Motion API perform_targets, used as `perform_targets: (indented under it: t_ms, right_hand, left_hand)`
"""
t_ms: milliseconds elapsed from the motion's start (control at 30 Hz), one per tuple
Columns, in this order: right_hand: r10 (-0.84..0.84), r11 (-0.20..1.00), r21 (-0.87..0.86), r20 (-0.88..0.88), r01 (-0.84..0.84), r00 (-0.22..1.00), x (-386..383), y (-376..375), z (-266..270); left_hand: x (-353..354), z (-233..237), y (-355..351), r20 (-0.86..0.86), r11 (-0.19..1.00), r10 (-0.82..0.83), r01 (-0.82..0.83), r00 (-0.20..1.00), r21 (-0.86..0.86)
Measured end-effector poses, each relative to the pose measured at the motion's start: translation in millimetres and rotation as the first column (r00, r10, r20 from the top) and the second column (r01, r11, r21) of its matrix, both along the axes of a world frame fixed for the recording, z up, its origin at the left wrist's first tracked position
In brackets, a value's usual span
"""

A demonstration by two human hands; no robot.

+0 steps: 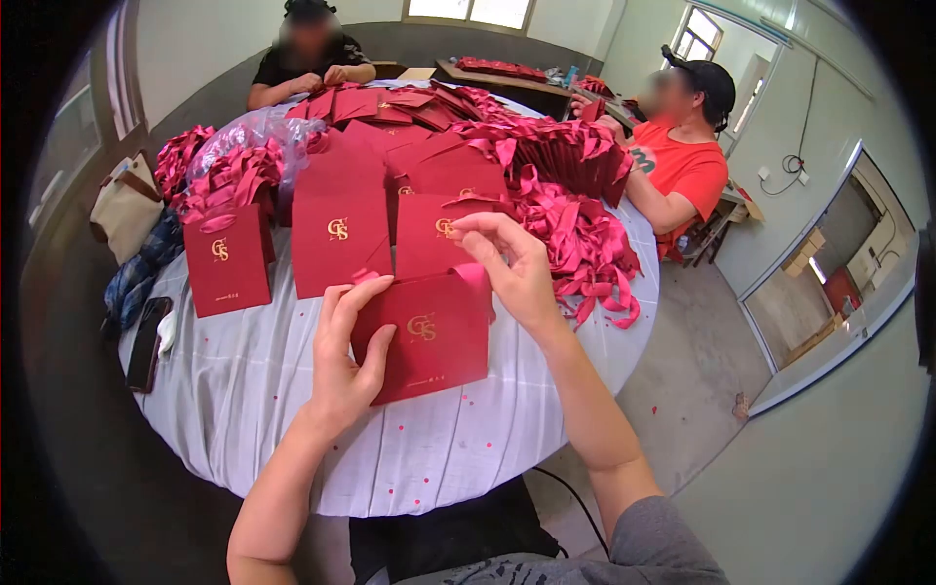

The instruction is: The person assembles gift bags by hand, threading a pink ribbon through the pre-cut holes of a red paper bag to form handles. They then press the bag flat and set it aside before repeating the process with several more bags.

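A red paper bag point(429, 336) with a gold logo is near the table's front, its face toward me. My left hand point(353, 341) grips its left edge, thumb on the front and fingers at the top. At the bag's top right, my right hand point(509, 263) has its fingers bent close together beside a pink ribbon point(475, 281); whether the fingertips pinch anything is hidden. Behind stand more red bags point(341, 229) with the same logo, and another bag point(227, 258) is at the left.
Pink ribbons point(575, 239) are heaped at the right, more ribbons point(239, 175) in clear plastic at the left. A phone point(149, 343) and a cloth bag point(129, 210) lie at the left edge. Two people point(310, 58) point(682, 156) sit around the white-covered table point(244, 390).
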State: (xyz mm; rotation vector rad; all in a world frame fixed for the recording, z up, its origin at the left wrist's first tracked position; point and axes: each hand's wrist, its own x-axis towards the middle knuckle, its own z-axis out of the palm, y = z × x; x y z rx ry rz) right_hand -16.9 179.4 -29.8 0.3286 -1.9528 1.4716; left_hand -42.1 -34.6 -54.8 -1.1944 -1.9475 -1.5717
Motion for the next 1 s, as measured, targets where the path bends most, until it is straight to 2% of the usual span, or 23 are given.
perform_targets:
  t_ms: [33,100,133,200,233,267,333,367,400,467,533,567,633,733,800,933,1000]
  right_hand:
    - [0.004,0.986,0.164,0.018,-0.007,1.000,7.2,-2.5,6.3]
    - [0.069,0.931,0.364,-0.084,-0.034,0.994,13.7,-10.3,12.6]
    - [0.144,0.908,0.412,-0.129,-0.079,0.981,12.4,-10.9,13.0]
    - [0.164,0.879,0.464,-0.087,-0.106,0.983,17.3,-15.0,16.7]
    - [0.137,0.874,0.480,-0.093,-0.076,0.986,17.9,-16.7,16.1]
    - [0.141,0.876,0.476,-0.090,-0.082,0.986,18.8,-16.5,16.3]
    - [0.093,0.813,0.583,-0.132,0.002,0.987,21.5,-14.5,17.6]
    - [0.087,0.814,0.580,-0.133,0.007,0.987,22.7,-16.0,19.4]
    - [0.103,0.822,0.570,-0.150,0.001,0.983,24.3,-18.3,21.2]
    - [0.113,0.836,0.549,-0.194,0.012,0.974,25.1,-20.3,19.8]
    - [0.082,0.865,0.500,-0.202,0.031,0.976,24.2,-24.9,15.0]
    - [0.062,0.845,0.530,-0.244,0.079,0.968,22.8,-25.1,14.1]
    - [0.051,0.849,0.516,-0.290,0.112,0.956,23.0,-25.4,12.2]
    - [0.093,0.869,0.493,-0.262,0.050,0.961,25.8,-24.3,12.7]
    - [0.115,0.875,0.483,-0.266,0.030,0.957,25.8,-23.9,11.8]
    - [0.133,0.872,0.490,-0.271,0.018,0.953,26.8,-22.2,10.5]
    - [0.152,0.868,0.497,-0.256,-0.005,0.955,27.2,-21.6,10.5]
  left_hand:
    - [1.7,1.8,-0.7,0.024,1.000,-0.015,0.015,1.000,0.019]
    - [-0.2,2.2,-2.3,-0.017,1.000,0.007,-0.007,1.000,0.016]
    - [-1.3,2.4,-3.0,-0.061,1.000,0.018,-0.017,0.998,0.019]
    - [-2.5,3.2,-3.8,-0.118,0.996,0.085,-0.087,0.989,-0.014]
    - [-2.3,2.9,-4.3,-0.180,0.988,0.139,-0.148,0.974,-0.041]
    - [-2.0,1.1,-4.4,-0.141,0.986,0.156,-0.162,0.978,-0.035]
    - [-0.6,1.9,-5.6,-0.154,0.981,0.182,-0.190,0.971,-0.039]
    - [0.3,3.6,-5.5,-0.169,0.977,0.202,-0.211,0.965,-0.038]
    - [2.3,7.0,-8.0,-0.272,0.947,0.271,-0.306,0.923,-0.095]
    - [7.2,9.6,-9.3,-0.390,0.923,0.313,-0.374,0.866,-0.091]
    - [8.0,8.7,-10.7,-0.527,0.879,0.364,-0.471,0.768,-0.079]
    - [9.7,13.2,-12.3,-0.595,0.856,0.369,-0.510,0.714,-0.081]
    - [10.1,14.8,-11.2,-0.561,0.889,0.334,-0.451,0.757,-0.080]
    - [9.2,20.4,-11.5,-0.579,0.903,0.316,-0.426,0.751,-0.060]
    - [6.8,26.9,-13.0,-0.521,0.919,0.250,-0.370,0.816,-0.140]
    - [20.6,53.4,-13.4,-0.520,0.837,0.268,-0.464,0.811,-0.291]
    - [17.3,62.3,-15.9,-0.480,0.823,0.189,-0.405,0.857,-0.398]
